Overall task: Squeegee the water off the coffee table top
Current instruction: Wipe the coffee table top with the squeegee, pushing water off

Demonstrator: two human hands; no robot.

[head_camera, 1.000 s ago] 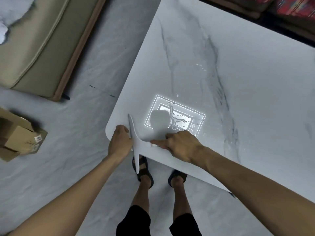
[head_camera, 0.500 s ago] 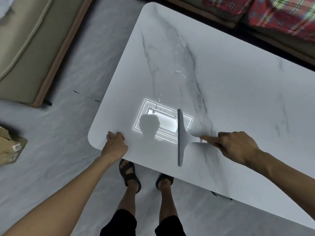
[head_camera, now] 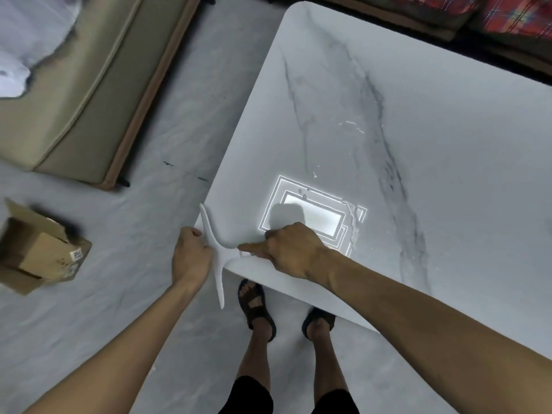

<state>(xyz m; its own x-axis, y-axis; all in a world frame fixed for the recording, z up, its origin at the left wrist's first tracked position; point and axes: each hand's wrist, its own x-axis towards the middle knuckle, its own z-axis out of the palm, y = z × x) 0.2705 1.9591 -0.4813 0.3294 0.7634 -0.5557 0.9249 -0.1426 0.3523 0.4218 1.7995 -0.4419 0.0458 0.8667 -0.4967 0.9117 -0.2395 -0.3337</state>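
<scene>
The white marble coffee table top (head_camera: 433, 174) fills the right of the view. My right hand (head_camera: 291, 249) is closed around the handle of a white squeegee (head_camera: 213, 249), index finger stretched along it. The blade sits at the table's near left corner and hangs partly past the edge. Just left of the blade, my left hand (head_camera: 191, 253) rests at that corner with fingers curled, touching the blade. A streak of water (head_camera: 352, 225) and small drops (head_camera: 301, 194) show beside a bright ceiling-light reflection on the top.
A beige sofa (head_camera: 74, 94) stands at the upper left. An open cardboard box (head_camera: 38, 249) lies on the grey floor at left. My sandalled feet (head_camera: 257, 306) are under the table's near edge. Red plaid cushions (head_camera: 513, 16) lie beyond the far edge.
My right hand has swept the squeegee left from mid-table to the near left corner, and the blade now overhangs the edge beside my left hand.
</scene>
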